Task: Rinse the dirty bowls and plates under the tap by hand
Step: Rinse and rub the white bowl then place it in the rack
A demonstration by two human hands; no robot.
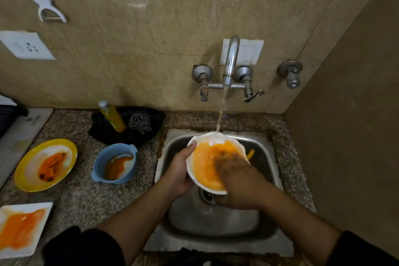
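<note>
While water runs, left hand (180, 170) gripping orange-filled white bowl (207, 179), right hand's (235, 181) blurred fingers inside.

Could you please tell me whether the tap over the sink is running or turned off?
Running: a stream of water falls from the curved metal tap spout into the white scalloped bowl held over the steel sink.

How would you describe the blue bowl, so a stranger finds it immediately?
Start at the steel sink; on the granite counter just left of it stands the blue bowl, in front of a black cloth. It alone is blue, with small side handles and orange sauce inside.
</note>
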